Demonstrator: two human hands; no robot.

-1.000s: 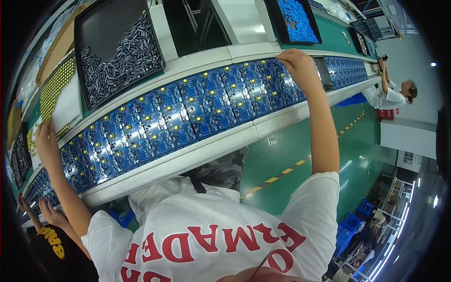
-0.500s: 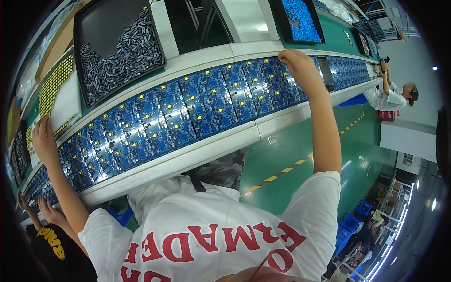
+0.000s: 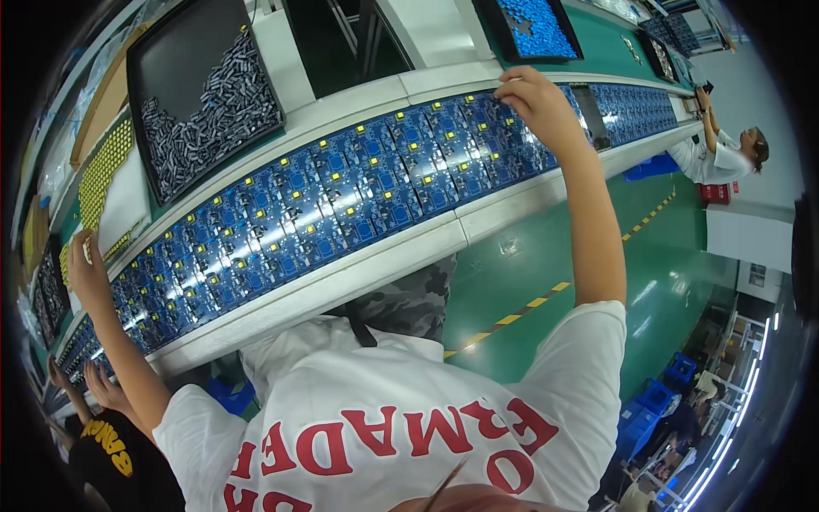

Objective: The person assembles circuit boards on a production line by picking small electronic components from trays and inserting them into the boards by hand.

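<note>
Head view. My left hand (image 3: 85, 269), at the left edge of the frame, grips the far left end of the panel (image 3: 341, 205); my right hand (image 3: 533, 102), upper centre, grips its right end. Both hands are closed on the panel's edge, fingers curled over the far side, thumbs toward me, arms spread wide. The panel is a long blue strip of circuit boards with small yellow parts; it runs from lower left to upper right and lies flat on the white conveyor (image 3: 375, 269), between its two rails. Whether it is lifted clear of the belt I cannot tell.

Beyond the conveyor, upper left, a black tray (image 3: 162, 60) holds a heap of grey parts; left of it lies a yellow sheet (image 3: 102, 166). A second tray (image 3: 490, 13) at top centre holds blue pieces. More blue boards (image 3: 636, 102) follow on the line at upper right, where a co-worker (image 3: 725, 154) in white stands. Another person's hands (image 3: 85, 388) show at lower left.

Judgement: the panel is grasped at both ends and sits in line with the boards after it, so handling is under way; placing or shifting it along the belt, and letting go, appear left to do
</note>
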